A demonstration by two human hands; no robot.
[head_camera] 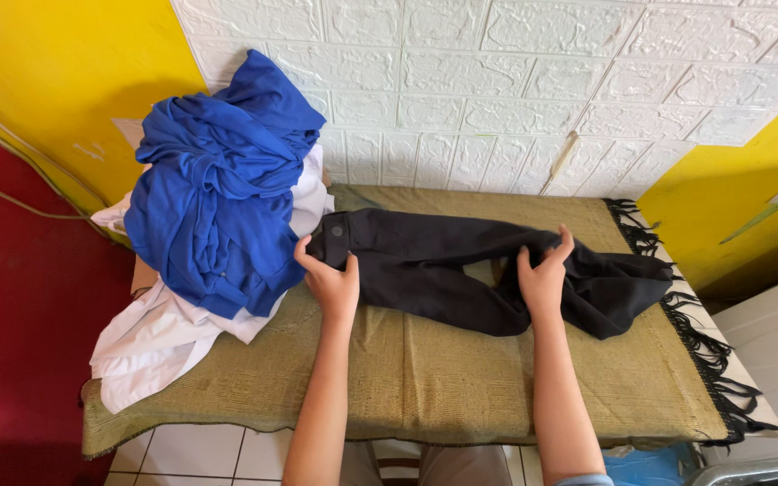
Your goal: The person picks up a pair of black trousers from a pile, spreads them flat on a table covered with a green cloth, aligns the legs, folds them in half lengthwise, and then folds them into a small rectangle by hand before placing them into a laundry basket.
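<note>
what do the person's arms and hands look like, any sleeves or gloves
Both hands are bare: no gloves, rings or watch show on the left hand or the right hand. The forearms are uncovered too. Only a sliver of light blue sleeve shows at the right elbow, at the bottom edge of the view.

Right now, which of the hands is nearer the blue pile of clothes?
Left. The left hand rests on the black trousers' waistband beside the blue pile; the right hand sits farther along the legs.
</note>
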